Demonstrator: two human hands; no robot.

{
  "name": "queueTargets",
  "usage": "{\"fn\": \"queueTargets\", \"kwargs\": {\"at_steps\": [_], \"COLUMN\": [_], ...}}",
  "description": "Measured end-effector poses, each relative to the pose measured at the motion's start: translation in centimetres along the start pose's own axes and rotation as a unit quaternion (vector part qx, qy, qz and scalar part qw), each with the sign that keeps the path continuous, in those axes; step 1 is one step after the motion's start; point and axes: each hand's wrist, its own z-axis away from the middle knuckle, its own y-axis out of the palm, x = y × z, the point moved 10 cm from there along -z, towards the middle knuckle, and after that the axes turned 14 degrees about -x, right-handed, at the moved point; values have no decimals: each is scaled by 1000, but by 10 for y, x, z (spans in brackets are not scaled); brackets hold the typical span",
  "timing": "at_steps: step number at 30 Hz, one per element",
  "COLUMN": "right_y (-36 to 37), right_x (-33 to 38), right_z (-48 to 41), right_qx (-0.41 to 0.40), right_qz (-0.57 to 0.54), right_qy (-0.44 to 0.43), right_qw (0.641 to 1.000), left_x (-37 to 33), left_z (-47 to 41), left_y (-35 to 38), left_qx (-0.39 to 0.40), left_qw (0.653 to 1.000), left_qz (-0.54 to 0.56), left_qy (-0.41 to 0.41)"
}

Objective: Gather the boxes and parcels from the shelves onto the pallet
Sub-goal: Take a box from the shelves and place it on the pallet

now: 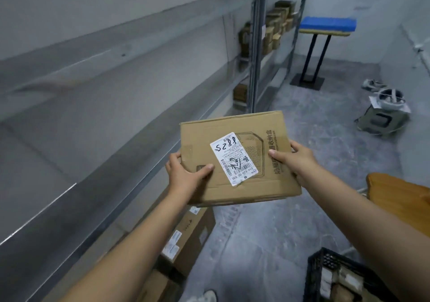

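A flat brown cardboard box (253,185) with a white shipping label marked 8825 is held in the air in front of me, beside the metal shelves (111,152). My left hand (186,173) grips its left edge, thumb on top. My right hand (295,159) grips its right edge, thumb on top. More cardboard boxes (186,238) stand on the lowest shelf level below the held box. Small brown parcels (277,24) sit on the far shelves. A blue pallet (328,24) lies on a black stand at the back.
A black plastic crate (330,276) with packets stands at the bottom right. An orange wooden surface (400,199) juts in from the right. A grey stool (381,117) with a white bag and a pair of shoes (372,85) are on the concrete floor.
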Motion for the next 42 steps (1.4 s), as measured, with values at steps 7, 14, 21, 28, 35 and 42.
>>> {"fn": "queueTargets", "kwargs": {"at_steps": [7,14,21,28,35,42], "right_y": [77,163,220,238,226,222], "right_x": [-5,-14,-51,-111,-183,-233], "right_z": [88,251,451,687,955,1159], "right_qx": [138,301,457,562,671,754], "right_qz": [2,3,58,109,130,138], "right_qy": [-39,-70,-110,-160,-187,-177], "right_qw": [990,951,881,804,706,618], "left_x": [64,117,185,229,253,269], "left_z": [100,205,366,551,762,895], "left_y": [-144,-315,-473,-632,-773,-866], "left_qx": [-159,-319,-493,-604,-706,-780], "left_qw": [984,939,851,770,667,565], "left_qz": [8,10,21,0,-24,-26], "left_qy": [-77,-128,-181,-207,-235,-269]}}
